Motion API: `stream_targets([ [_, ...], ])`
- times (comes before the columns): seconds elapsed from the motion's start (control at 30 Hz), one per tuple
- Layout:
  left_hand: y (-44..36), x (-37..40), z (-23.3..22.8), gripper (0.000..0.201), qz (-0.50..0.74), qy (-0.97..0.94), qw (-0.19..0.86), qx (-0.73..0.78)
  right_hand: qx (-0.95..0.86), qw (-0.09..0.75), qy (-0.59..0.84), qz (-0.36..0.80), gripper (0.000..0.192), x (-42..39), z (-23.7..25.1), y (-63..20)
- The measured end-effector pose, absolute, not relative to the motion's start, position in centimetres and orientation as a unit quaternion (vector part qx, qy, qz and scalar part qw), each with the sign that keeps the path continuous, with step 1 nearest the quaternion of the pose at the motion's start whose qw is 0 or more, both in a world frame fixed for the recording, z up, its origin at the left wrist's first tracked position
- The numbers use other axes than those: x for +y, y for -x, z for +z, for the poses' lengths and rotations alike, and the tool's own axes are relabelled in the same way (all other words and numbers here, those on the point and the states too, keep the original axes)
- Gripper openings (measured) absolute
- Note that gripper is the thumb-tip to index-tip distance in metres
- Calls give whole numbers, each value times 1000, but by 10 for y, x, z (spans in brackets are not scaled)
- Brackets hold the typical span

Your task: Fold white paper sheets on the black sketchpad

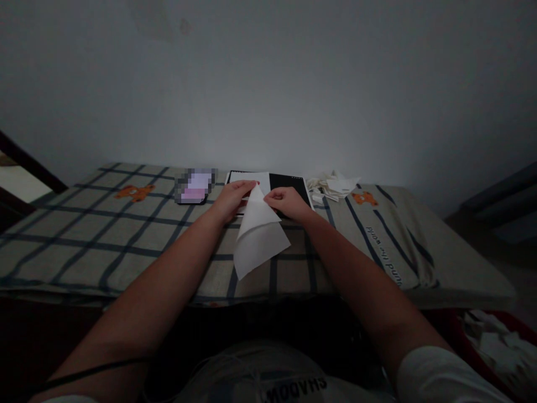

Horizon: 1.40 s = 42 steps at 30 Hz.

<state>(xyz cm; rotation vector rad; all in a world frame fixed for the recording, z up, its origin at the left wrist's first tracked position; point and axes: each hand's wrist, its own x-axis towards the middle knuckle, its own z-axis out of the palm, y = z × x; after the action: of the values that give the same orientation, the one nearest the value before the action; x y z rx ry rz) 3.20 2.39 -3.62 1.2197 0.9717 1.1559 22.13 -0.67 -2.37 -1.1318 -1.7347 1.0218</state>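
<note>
In the head view, the left hand [232,199] pinches the top of the folded white paper [260,245], which hangs toward six o'clock. The right hand [292,204] pinches its edge at three o'clock. From the paper, a black-and-white board [288,186] lies at twelve, a phone [195,187] at ten, scraps [333,187] at two.

Dark lettering [296,390] marks the pale shirt [251,372], whose short sleeves [434,372] are white.

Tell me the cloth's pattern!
It's a pale, blue-checked cloth with orange bears and lettering, shown in the head view.
</note>
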Motion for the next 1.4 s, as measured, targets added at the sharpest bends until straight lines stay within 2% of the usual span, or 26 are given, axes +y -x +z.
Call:
stream_targets([
  [0.13, -30, 22, -36, 32, 446, -552, 550, 439, -674, 420, 462, 395, 15, -7, -23, -222],
  [0.33, -29, 21, -38, 40, 463, -578, 495, 454, -680, 406, 434, 430, 21, -4, -25, -225],
  [0.5, -31, 21, -38, 40, 479, -580, 486, 445, -669, 385, 450, 448, 18, -2, -25, -229],
  [0.63, -32, 19, -35, 34, 462, -568, 501, 461, -671, 399, 456, 428, 17, -3, -25, -229],
  [0.77, -31, 18, -35, 38, 438, -555, 538, 458, -672, 416, 458, 406, 16, -2, -25, -228],
  [0.87, -29, 20, -37, 41, 445, -563, 524, 459, -670, 419, 456, 410, 16, 0, -26, -230],
  [1.1, -28, 23, -40, 43, 474, -585, 484, 446, -670, 374, 450, 456, 16, -2, -23, -233],
  [1.4, -28, 24, -40, 44, 477, -575, 477, 463, -706, 359, 444, 420, 23, -3, -21, -234],
])
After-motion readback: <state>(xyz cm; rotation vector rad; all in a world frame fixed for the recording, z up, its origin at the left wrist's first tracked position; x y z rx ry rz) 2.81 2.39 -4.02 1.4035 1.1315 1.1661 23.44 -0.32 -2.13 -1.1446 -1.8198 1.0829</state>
